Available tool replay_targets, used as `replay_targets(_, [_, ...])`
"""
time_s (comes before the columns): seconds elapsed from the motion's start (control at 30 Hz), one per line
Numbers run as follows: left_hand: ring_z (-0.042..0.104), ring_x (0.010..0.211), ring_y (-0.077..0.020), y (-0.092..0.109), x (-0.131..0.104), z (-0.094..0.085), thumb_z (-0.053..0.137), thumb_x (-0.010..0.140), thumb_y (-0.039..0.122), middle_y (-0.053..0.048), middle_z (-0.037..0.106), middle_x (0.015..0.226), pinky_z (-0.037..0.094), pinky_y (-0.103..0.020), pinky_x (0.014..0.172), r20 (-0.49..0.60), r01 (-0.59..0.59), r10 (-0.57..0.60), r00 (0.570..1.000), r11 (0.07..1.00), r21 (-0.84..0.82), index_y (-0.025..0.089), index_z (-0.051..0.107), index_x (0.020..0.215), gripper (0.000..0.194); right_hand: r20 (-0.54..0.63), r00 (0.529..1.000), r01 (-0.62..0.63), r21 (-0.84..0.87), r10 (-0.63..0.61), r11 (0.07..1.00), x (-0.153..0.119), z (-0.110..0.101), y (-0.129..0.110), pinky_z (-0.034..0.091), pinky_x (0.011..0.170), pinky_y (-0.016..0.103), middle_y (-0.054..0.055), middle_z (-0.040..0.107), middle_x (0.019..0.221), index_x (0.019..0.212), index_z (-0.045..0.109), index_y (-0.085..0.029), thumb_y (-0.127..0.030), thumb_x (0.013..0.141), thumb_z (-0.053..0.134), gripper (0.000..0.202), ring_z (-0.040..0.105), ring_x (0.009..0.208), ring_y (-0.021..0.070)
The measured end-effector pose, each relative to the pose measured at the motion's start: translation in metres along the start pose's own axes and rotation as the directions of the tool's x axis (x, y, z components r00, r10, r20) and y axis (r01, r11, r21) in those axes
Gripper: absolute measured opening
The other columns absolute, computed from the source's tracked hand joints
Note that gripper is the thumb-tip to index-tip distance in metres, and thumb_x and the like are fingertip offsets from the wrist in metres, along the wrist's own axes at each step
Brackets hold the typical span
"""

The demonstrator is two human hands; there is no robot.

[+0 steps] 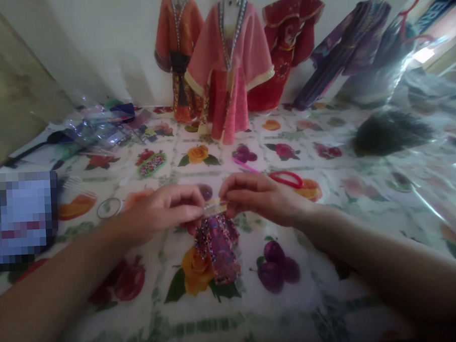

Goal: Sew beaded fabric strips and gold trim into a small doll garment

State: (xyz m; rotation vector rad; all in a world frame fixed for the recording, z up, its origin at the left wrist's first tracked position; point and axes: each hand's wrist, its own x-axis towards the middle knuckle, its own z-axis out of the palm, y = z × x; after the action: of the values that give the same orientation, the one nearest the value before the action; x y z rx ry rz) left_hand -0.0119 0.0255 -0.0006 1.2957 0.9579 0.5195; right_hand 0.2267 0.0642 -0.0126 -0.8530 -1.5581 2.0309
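1. Beaded doll garment [224,249]: over the fruit-print tablecloth [136,323], between the hands, on the wearer's side of the fingertips; long axis runs toward the wearer.
2. Pale beaded strip [215,208] crosses its top, side to side. Joined or not: can't tell.
3. Left hand [167,209]: pinched closed, strip's left end.
4. Right hand [260,197]: same, right end. Neither clearly nearer.

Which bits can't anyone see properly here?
All in the head view:
Red oval loop: partly hidden behind the bare right hand.
Small purple beaded dress: its beads are too small and blurry to count.
Pixelated dark-edged thing: blurred, cut off by the left edge.
White figure in pink fabric robe: cut off by top edge.
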Motion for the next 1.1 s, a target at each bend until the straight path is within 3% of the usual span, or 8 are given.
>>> replay_targets(0.17, [0.058,0.066,-0.0093,0.001,-0.002,-0.009,0.059,0.090,0.028,0.003,0.063,0.071,0.046,-0.021,0.064,0.008,0.003,-0.004,1.000,0.997,0.078,0.019,0.061,0.080,0.013,0.033,0.998,-0.043,-0.010,0.044,0.999,0.001,-0.001,0.002,0.054,0.070,0.023,0.001,0.067,0.086,0.092,0.067,-0.020,-0.024,0.089,0.061,0.008,0.065,0.074,0.0100])
replay_targets(0.5, [0.057,0.065,-0.0099,0.004,-0.001,-0.013,0.058,0.090,0.031,0.003,0.062,0.071,0.045,-0.021,0.062,0.040,0.018,-0.027,0.999,0.978,0.207,0.020,0.060,0.080,0.015,0.024,0.998,-0.060,-0.121,0.064,0.991,0.002,-0.003,-0.004,0.052,0.066,0.023,0.000,0.066,0.075,0.090,0.067,-0.018,-0.016,0.084,0.064,0.006,0.062,0.070,0.0102])
replay_targets(0.77, [0.056,0.065,-0.0121,0.003,0.002,-0.014,0.055,0.090,0.033,0.003,0.060,0.070,0.044,-0.023,0.062,0.004,0.052,-0.057,0.998,0.939,0.339,0.020,0.058,0.079,0.018,-0.015,1.000,-0.006,-0.234,0.002,0.972,0.003,-0.009,-0.001,0.051,0.062,0.024,-0.002,0.065,0.071,0.085,0.066,-0.020,-0.016,0.083,0.064,0.004,0.061,0.065,0.0103])
replay_targets(1.1, [0.049,0.059,-0.0107,0.004,0.005,-0.010,0.052,0.090,0.039,0.004,0.055,0.064,0.036,-0.022,0.056,-0.117,0.105,-0.050,0.992,0.839,0.533,0.020,0.055,0.077,0.024,-0.035,0.991,0.105,-0.416,-0.131,0.903,0.006,-0.008,0.002,0.044,0.058,0.023,-0.002,0.061,0.070,0.084,0.062,-0.017,-0.014,0.085,0.059,0.005,0.056,0.064,0.0101])
